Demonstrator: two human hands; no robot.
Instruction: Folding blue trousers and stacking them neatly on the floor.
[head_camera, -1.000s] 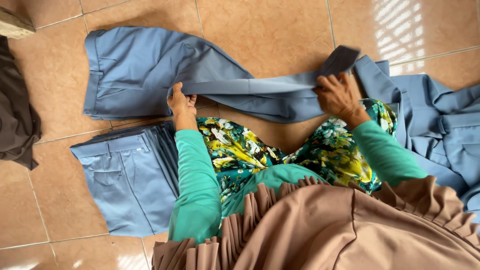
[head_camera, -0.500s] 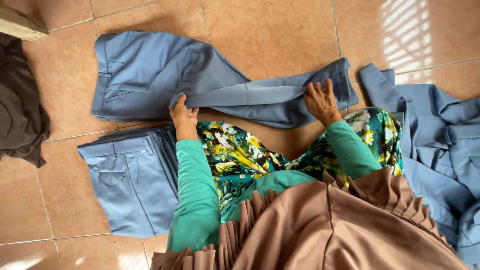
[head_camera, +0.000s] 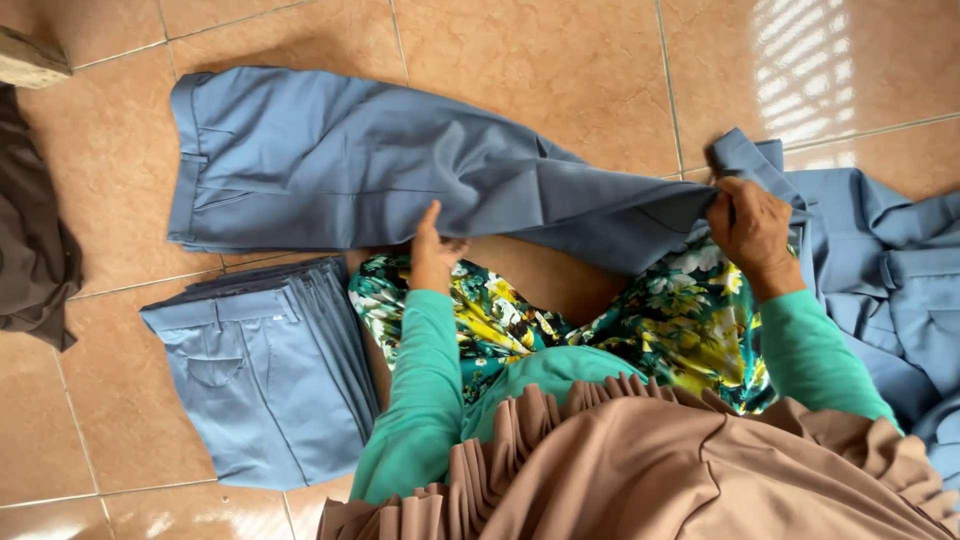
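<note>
A pair of blue-grey woven cloth trousers (head_camera: 400, 165) lies spread across the tan glazed floor tiles (head_camera: 560, 70), waistband toward the left of the view and legs running right. The left hand (head_camera: 432, 250) rests on the lower edge of the trousers near mid-leg, fingers pressed flat on the cloth with the thumb raised; it pins rather than clasps. The right hand (head_camera: 752, 232) is closed around the hem end of the legs, which it lifts slightly off the floor. The cloth appears light, soft and limp: it sags and creases between the two hands, so it is judged to need support at both ends, best taken at hem and waistband or along a seam. A stack of folded blue-grey trousers (head_camera: 262, 375) sits just beside the person's left sleeve, apart from the spread pair. A heap of unfolded blue-grey garments (head_camera: 890, 290) lies at right. A dark brown cloth (head_camera: 35, 250) lies at the left edge. No packages, labels or signs are visible.
</note>
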